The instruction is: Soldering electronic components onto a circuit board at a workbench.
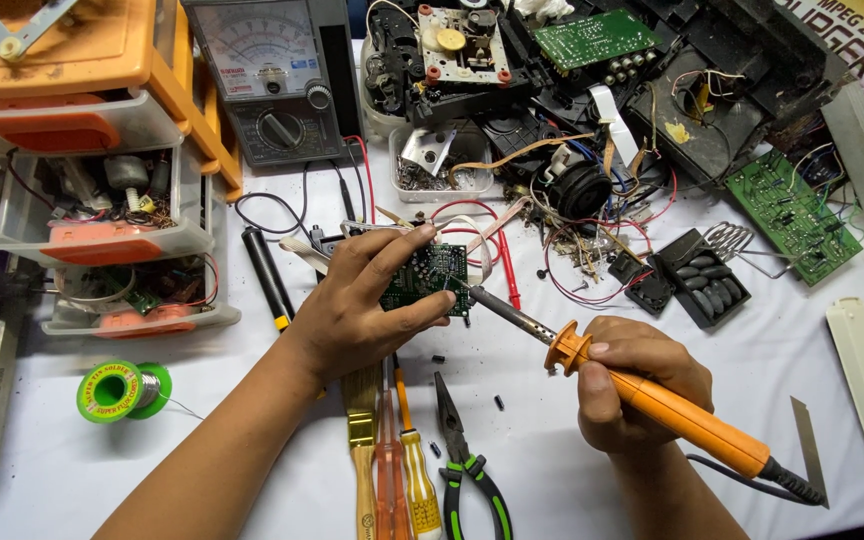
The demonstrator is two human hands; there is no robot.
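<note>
The left hand (pixel 357 305) is closed around a small green circuit board (pixel 430 278), thumb along its near edge and fingers over the top, holding it tilted just above the white surface (pixel 252 440). The board is dark green, roughly square, and crowded with small components and silvery solder points. The right hand (pixel 632 385) grips the orange handle of a soldering iron (pixel 642 395) like a pen, its dark metal tip touching the board's right edge. A green spool of solder wire (pixel 117 390) lies to the left, well apart. Green-handled pliers (pixel 467 465) and screwdrivers (pixel 397 460) lie between the forearms.
</note>
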